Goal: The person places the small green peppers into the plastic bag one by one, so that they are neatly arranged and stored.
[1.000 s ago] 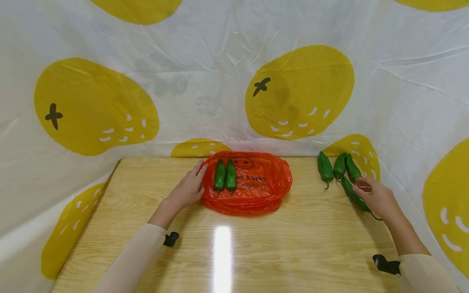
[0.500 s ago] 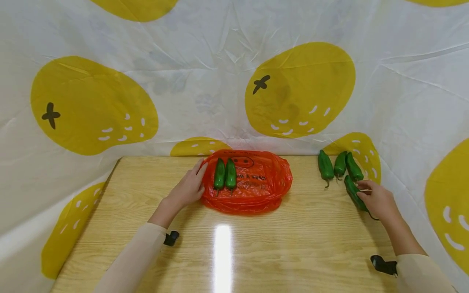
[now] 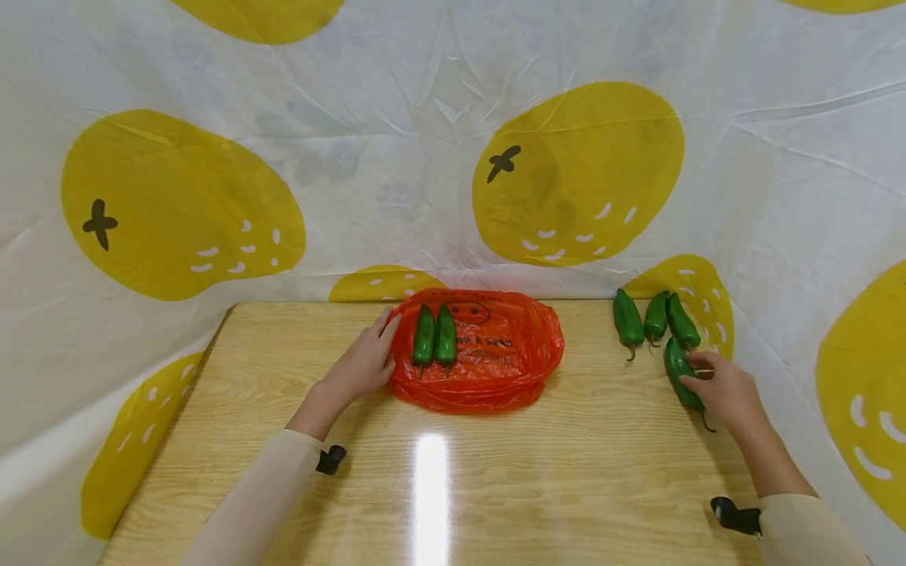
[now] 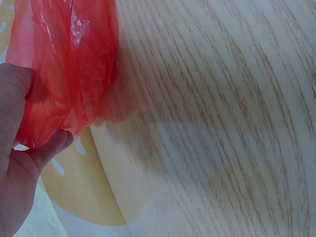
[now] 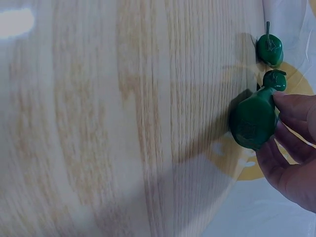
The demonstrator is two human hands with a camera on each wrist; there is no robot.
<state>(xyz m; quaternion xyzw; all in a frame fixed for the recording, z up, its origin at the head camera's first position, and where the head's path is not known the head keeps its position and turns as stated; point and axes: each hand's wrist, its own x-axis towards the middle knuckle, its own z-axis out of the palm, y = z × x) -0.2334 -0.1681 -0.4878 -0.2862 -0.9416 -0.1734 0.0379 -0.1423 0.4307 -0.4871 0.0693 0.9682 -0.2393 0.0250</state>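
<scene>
A red plastic bag lies spread at the back middle of the table, with two green peppers side by side on its left part. My left hand holds the bag's left edge; in the left wrist view the thumb and a fingertip stand at the red film. At the right, my right hand grips a green pepper between thumb and fingers, its stem toward me. The right wrist view shows this pepper stem end on, at the fingertips. Three more peppers lie just behind it.
The wooden table ends at a white cloth with yellow fruit prints, which hangs behind and at both sides. The loose peppers lie close to the cloth at the back right corner.
My right hand has closed on the nearest pepper and shifted slightly left, turning its stem end leftward so that it points more toward me. The left hand and bag have stayed in place.
</scene>
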